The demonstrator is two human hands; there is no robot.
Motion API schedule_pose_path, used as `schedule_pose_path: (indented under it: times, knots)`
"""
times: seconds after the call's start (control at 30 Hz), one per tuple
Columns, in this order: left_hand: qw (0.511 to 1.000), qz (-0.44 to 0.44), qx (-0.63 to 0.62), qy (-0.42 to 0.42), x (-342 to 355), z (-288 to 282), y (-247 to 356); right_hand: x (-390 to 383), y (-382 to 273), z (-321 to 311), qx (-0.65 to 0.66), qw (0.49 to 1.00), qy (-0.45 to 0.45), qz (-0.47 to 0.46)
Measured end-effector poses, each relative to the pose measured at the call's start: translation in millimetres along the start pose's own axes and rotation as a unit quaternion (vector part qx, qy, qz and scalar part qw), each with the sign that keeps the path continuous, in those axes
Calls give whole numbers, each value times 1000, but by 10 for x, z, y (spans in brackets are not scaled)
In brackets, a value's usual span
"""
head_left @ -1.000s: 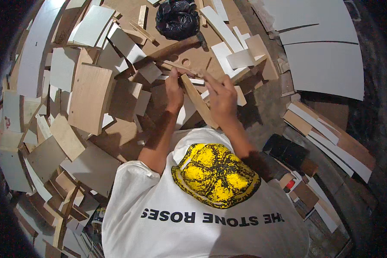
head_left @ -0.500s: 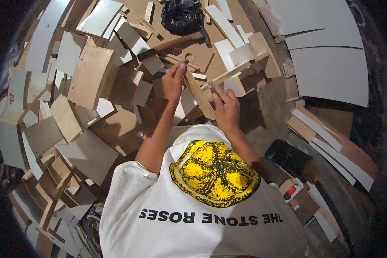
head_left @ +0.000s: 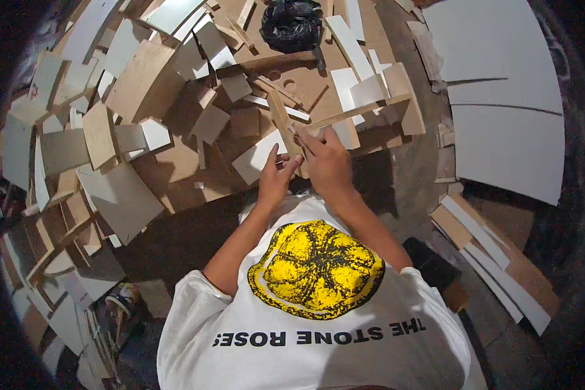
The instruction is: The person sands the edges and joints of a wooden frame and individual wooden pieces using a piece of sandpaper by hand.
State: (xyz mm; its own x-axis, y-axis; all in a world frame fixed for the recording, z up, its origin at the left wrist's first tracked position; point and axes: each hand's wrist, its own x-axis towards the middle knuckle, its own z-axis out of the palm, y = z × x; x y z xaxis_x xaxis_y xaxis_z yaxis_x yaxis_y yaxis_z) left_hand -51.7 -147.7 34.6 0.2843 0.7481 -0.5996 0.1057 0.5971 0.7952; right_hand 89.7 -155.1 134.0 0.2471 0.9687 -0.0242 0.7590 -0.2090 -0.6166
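Note:
In front of my chest a narrow wooden strip (head_left: pixel 279 112) slants down toward me. My right hand (head_left: pixel 331 166) is closed at its right edge, fingertips laid across the wood. A small thin thing shows at those fingertips, too unclear to name. Beside the strip's lower end is my left hand (head_left: pixel 277 179), its thumb touching the wood and its index finger apart from the thumb. A white board (head_left: pixel 257 158) lies just left of the strip. To the right stands a frame-like wooden piece (head_left: pixel 406 97) with an upright panel.
Cut boards and wood blocks (head_left: pixel 143 81) are heaped at the left. A black plastic bag (head_left: pixel 291 26) sits at the far side of the brown board (head_left: pixel 344 49). Large white sheets (head_left: pixel 507 143) lie at the right, with a stack of strips (head_left: pixel 494 253) nearer me.
My left hand has let go of the strip's upper end and come down to its lower end. My right hand has turned inward over the strip. The view has shifted slightly.

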Motion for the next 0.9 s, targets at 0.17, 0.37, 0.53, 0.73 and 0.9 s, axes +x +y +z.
schedule_pose_path:
  times: [0.17, 0.37, 0.53, 0.73, 0.9]
  knots:
    - [998, 46, -38, -24, -53, 138, 53, 84, 99, 110, -123, 987, -103, -16]
    - [990, 124, 14, 63, 107, 153, -358, 471, 59, 405, -165, 980, -76, -82]
    - [996, 51, -52, 41, 271, 104, -607, 672, -42, 619, -163, 979, -124, -18]
    - [996, 67, -37, 35, 269, 42, -344, 596, -209, 364, -218, 966, -137, -36]
    - [997, 68, -36, 27, 409, 43, -515, 1056, -175, 623, -221, 967, -126, 14]
